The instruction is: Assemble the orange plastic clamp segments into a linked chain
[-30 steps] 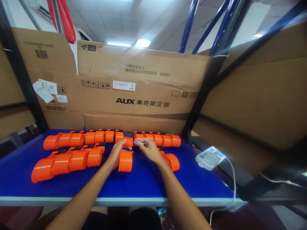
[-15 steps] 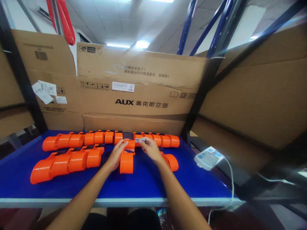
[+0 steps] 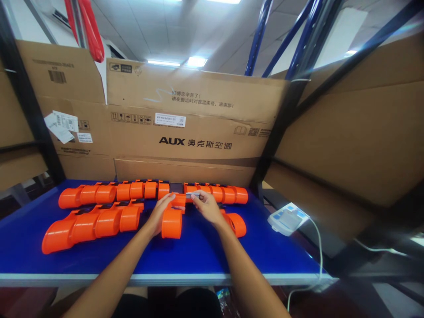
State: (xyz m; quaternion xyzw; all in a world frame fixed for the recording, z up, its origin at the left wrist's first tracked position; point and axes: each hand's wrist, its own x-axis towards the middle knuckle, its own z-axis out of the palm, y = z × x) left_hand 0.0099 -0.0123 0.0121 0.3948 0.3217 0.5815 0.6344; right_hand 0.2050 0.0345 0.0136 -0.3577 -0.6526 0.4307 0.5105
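Note:
An orange plastic cylinder part (image 3: 172, 222) stands on the blue table (image 3: 198, 251) in the middle. My left hand (image 3: 159, 212) is wrapped round its left side and top. My right hand (image 3: 207, 206) pinches a small grey metal piece (image 3: 193, 194) just above the part's top edge. Behind my hands runs a far row of orange parts (image 3: 132, 191), with a dark one (image 3: 176, 187) in it. A near row of orange parts (image 3: 89, 223) lies at the left. Another orange part (image 3: 236, 223) lies under my right wrist.
Large cardboard boxes (image 3: 185, 123) wall off the back and the right side. A white and blue device (image 3: 287, 217) with a white cable (image 3: 319, 251) sits at the table's right edge. Dark shelf posts (image 3: 278, 132) stand at both sides.
My hands and the orange part have shifted slightly. The grey piece in my right hand has come closer to the part's top.

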